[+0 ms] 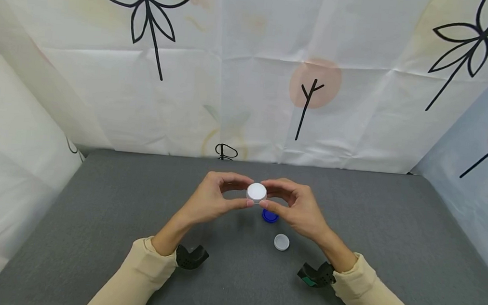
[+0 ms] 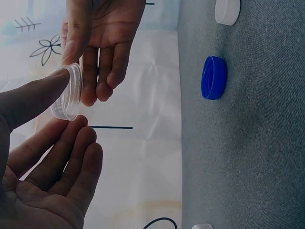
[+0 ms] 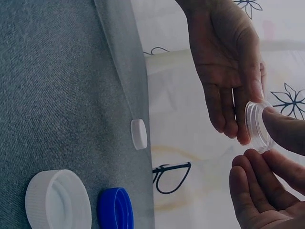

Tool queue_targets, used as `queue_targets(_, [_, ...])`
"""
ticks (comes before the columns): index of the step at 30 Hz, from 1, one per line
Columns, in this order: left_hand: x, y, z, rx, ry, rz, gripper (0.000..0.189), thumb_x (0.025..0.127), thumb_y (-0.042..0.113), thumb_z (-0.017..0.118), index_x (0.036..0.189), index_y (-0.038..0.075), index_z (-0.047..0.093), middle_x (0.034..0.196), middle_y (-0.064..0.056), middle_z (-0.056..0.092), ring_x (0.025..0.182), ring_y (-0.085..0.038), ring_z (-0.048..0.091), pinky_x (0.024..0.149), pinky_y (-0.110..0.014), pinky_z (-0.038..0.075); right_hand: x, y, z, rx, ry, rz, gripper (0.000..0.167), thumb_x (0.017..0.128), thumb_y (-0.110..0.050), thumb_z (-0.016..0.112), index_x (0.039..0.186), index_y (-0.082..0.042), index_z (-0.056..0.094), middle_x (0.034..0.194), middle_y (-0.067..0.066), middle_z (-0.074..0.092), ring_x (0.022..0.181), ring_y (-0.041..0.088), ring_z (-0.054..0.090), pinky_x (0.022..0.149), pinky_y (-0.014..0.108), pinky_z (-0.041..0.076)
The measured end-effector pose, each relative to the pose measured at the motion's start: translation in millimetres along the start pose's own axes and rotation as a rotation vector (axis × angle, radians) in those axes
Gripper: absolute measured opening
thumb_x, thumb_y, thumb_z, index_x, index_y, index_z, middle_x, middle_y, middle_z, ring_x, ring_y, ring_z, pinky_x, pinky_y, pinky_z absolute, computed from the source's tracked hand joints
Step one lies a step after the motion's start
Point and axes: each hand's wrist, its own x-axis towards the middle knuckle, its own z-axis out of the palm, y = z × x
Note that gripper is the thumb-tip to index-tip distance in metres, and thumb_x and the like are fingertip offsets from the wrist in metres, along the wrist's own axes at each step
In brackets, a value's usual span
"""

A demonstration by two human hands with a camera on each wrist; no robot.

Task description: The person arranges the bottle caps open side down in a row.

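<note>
Between both hands a clear, ridged plastic cap [image 2: 71, 93] is held up above the table. My left hand [image 1: 207, 200] pinches its rim from the left, with thumb and fingertips. From the right, my right hand [image 1: 297, 208] pinches the opposite side of it. Below the right hand lies a blue cap [image 1: 270, 216], partly covered by that hand in the head view. Nearer to me sits a white cap [image 1: 281, 242], hollow side up. Another white cap [image 3: 139, 134] lies farther off; in the head view a white disc shows where the clear cap is held.
A grey cloth-covered table [image 1: 101, 237] spreads beneath the hands. White printed sheeting [image 1: 252, 109] hangs behind it, with more sheeting at both sides. Dark wrist mounts [image 1: 191, 257] jut inward from the cuffs of the beige sleeves.
</note>
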Motion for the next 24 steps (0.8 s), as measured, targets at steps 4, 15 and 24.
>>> queue_targets(4, [0.3, -3.5, 0.4, 0.065, 0.003, -0.002, 0.035, 0.084, 0.007, 0.085, 0.116, 0.002, 0.073, 0.114, -0.007, 0.072, 0.111, -0.021, 0.068, 0.098, -0.035, 0.052, 0.4, 4.6, 1.6, -0.035, -0.004, 0.019, 0.035, 0.089, 0.006, 0.074, 0.123, 0.004, 0.068, 0.117, 0.016, 0.067, 0.107, 0.026, 0.066, 0.095, 0.044, 0.054])
queue_targets(15, [7.1, -11.0, -8.0, 0.192, -0.007, -0.022, 0.034, 0.082, 0.012, 0.087, 0.113, 0.004, 0.075, 0.110, -0.006, 0.073, 0.109, -0.027, 0.069, 0.096, -0.051, 0.052, 13.2, 14.5, 0.1, -0.121, -0.058, 0.025, 0.036, 0.089, 0.001, 0.077, 0.123, 0.002, 0.068, 0.116, 0.014, 0.068, 0.106, 0.029, 0.067, 0.093, 0.055, 0.052])
queue_targets(24, [28.1, -24.7, -19.8, 0.328, -0.048, -0.076, 0.033, 0.082, 0.013, 0.087, 0.112, 0.004, 0.076, 0.109, -0.007, 0.074, 0.107, -0.029, 0.068, 0.095, -0.048, 0.053, 41.5, 30.1, -4.2, -0.269, -0.102, 0.082, 0.037, 0.086, -0.007, 0.082, 0.119, 0.003, 0.070, 0.114, 0.015, 0.071, 0.103, 0.033, 0.069, 0.092, 0.051, 0.054])
